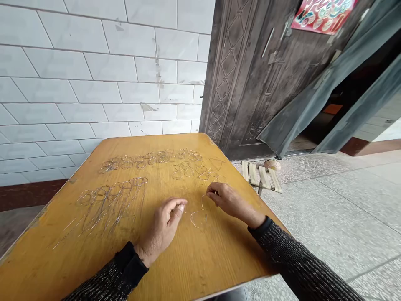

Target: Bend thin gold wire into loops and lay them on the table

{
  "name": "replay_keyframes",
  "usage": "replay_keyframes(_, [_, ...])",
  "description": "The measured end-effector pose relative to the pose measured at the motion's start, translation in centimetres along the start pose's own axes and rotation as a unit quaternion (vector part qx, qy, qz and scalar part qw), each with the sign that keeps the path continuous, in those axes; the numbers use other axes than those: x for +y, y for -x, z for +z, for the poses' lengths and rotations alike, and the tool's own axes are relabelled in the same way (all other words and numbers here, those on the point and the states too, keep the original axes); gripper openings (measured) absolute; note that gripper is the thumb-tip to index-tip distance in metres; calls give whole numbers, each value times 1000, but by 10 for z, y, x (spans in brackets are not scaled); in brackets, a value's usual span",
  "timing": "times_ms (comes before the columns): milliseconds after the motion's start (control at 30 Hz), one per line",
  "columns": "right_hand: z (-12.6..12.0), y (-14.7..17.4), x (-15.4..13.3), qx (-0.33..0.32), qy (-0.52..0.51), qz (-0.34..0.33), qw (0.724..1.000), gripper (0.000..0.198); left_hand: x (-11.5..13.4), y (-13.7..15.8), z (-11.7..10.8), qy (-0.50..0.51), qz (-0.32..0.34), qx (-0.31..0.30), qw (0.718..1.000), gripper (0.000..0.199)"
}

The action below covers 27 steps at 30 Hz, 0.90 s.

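Between my hands, a thin wire [193, 222] bent into an open curve shows just over the table. My right hand [230, 201] is closed in a pinch at the upper end of a strand that seems to belong to this wire. My left hand [163, 228] sits to the left of the curve, thumb and forefinger pressed together; whatever lies between them is too small to name. Left of it lies a bunch of wire pieces [114, 192] with looped tops and long straight tails. Farther back run rows of wire pieces shaped into several joined rings [152, 159].
The yellow wooden table [219, 259] stands against a white tiled wall [103, 79]. A triangular wire piece [216, 164] rests near its right edge. A slatted stool [261, 174] stands on the floor beyond, near a dark carved door [244, 83] and a grey curtain [300, 113].
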State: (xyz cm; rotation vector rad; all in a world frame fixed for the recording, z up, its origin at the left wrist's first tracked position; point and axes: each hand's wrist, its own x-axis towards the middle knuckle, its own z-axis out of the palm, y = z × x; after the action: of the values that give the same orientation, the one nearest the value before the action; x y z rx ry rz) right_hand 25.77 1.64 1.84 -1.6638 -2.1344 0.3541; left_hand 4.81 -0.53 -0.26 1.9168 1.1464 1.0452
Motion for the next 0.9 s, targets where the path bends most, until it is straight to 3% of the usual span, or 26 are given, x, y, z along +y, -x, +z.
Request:
replay_keyframes(100, [8, -12, -15, -7, -156, -12, 988, 14, 2, 0, -4, 103, -121, 29, 987, 33])
replay_keyframes(200, [24, -15, -23, 2, -250, 19, 968, 18, 0, 4, -6, 139, -168, 5, 976, 37])
replay_keyframes(267, [34, -11, -23, -16, -292, 38, 955, 18, -3, 9, -7, 134, -169, -26, 976, 36])
replay_keyframes(367, [43, -5, -22, -19, -277, 25, 960, 18, -7, 15, -8, 143, -168, -46, 974, 32])
replay_keyframes(633, [44, -13, -16, -19, -313, 73, 947, 18, -7, -2, -11, 190, -185, -19, 964, 33])
replay_keyframes(900, [35, -24, -36, 76, -364, 36, 928, 13, -7, -10, -14, 230, -145, -8, 962, 34])
